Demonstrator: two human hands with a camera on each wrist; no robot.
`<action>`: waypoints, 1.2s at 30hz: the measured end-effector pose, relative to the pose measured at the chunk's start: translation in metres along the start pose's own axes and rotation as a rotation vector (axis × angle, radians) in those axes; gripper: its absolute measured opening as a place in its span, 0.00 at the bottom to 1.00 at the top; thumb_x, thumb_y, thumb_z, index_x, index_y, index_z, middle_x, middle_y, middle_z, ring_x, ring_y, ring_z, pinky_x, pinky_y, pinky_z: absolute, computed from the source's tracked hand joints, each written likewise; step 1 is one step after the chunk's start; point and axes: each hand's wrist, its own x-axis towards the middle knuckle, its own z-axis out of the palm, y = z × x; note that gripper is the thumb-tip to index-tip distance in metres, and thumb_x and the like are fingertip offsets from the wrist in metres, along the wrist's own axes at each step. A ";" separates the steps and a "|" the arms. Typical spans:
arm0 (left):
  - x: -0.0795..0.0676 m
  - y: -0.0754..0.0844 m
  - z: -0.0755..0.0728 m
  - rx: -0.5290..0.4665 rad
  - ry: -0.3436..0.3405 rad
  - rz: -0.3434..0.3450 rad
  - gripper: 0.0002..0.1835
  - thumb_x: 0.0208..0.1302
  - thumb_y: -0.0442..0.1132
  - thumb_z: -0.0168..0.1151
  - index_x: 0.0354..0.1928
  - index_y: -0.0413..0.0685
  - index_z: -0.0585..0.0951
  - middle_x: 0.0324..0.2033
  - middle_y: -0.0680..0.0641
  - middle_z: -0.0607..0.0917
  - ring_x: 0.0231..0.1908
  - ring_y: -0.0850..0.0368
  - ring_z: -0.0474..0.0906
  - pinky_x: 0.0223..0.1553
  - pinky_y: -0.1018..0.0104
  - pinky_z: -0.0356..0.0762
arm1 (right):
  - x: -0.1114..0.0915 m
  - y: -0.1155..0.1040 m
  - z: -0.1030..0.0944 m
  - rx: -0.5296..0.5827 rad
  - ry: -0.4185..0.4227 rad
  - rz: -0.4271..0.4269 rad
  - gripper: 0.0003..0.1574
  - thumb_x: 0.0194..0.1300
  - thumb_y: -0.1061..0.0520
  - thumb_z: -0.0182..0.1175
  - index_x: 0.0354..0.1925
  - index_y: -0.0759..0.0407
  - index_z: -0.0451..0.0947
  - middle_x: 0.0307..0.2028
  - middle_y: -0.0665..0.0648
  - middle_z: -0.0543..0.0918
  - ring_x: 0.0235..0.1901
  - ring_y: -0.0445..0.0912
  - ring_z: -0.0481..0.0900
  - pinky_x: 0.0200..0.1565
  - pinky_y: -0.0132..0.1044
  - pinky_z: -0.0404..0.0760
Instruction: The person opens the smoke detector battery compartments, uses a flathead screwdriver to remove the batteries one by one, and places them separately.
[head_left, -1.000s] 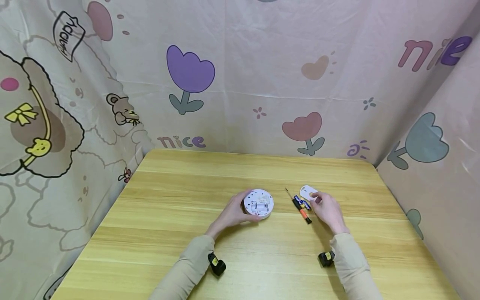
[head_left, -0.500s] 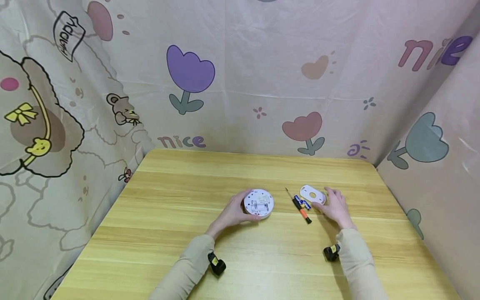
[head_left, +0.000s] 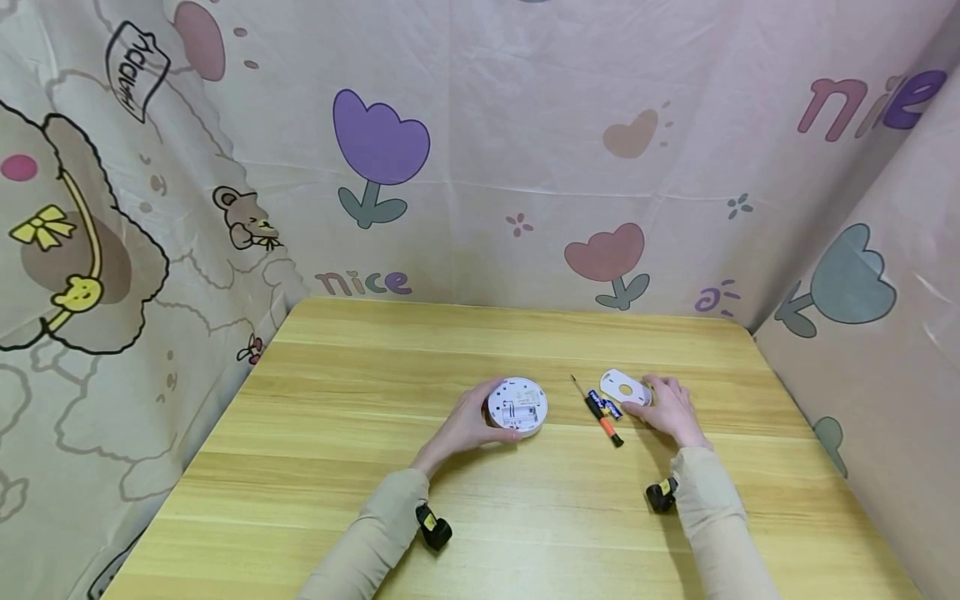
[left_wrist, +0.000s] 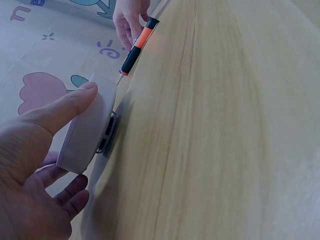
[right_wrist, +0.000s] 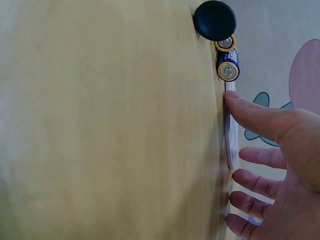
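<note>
My left hand (head_left: 474,418) grips a round white smoke detector (head_left: 517,406), thumb at its near side and fingers round its far side. Its face with the battery compartment is turned up in the head view; the wrist view shows its white side wall (left_wrist: 90,135). The right hand (head_left: 667,410) spreads around the right end of a flat white mounting plate (head_left: 617,385) with a round hole. Its thumb (right_wrist: 250,112) is right at the plate's near edge, the other fingers extended beyond. Two blue batteries (head_left: 605,405) lie against the plate's left side.
A screwdriver (head_left: 600,419) with a black and orange handle lies left of the batteries, its tip pointing away. Wooden tabletop (head_left: 360,367) spreads under everything. A patterned curtain (head_left: 480,150) hangs behind the table and along both sides.
The right hand has let go of the plate and drawn back to the right, then edged closer to its right end. The left hand and smoke detector have stayed put.
</note>
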 end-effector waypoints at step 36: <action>0.001 -0.001 0.001 0.006 -0.005 0.008 0.57 0.46 0.48 0.83 0.76 0.44 0.61 0.72 0.36 0.69 0.72 0.35 0.63 0.74 0.35 0.60 | -0.001 0.002 -0.003 -0.031 0.079 0.004 0.38 0.56 0.41 0.72 0.48 0.73 0.81 0.40 0.68 0.84 0.33 0.52 0.78 0.30 0.35 0.73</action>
